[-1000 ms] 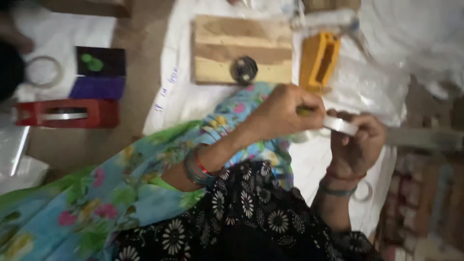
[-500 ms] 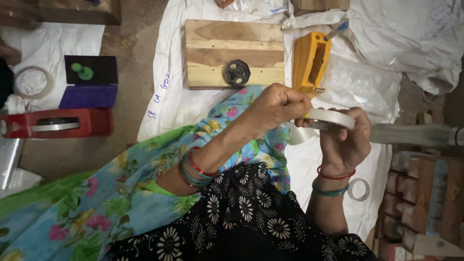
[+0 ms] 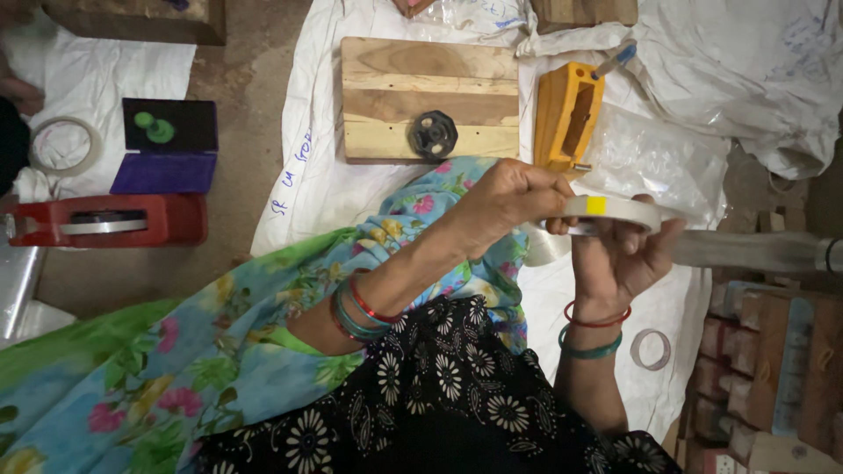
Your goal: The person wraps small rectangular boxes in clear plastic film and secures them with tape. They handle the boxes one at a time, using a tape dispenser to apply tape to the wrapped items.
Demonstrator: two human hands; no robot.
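White plastic sheeting [image 3: 351, 189] covers the floor where you sit. Nearest you, your right hand [image 3: 619, 263] cups a roll of tape [image 3: 606, 213] from below, fingers wrapped up around its rim; the roll lies flat, its axis roughly upright. Your left hand [image 3: 509, 197] comes in from the left, fingertips pinched at the roll's near edge, touching it. Beyond the roll stands a yellow block [image 3: 566, 114]; left of that, a wooden board [image 3: 426, 96] with a black knob [image 3: 434, 134]. Far left of the roll sits a red tape dispenser [image 3: 105, 219].
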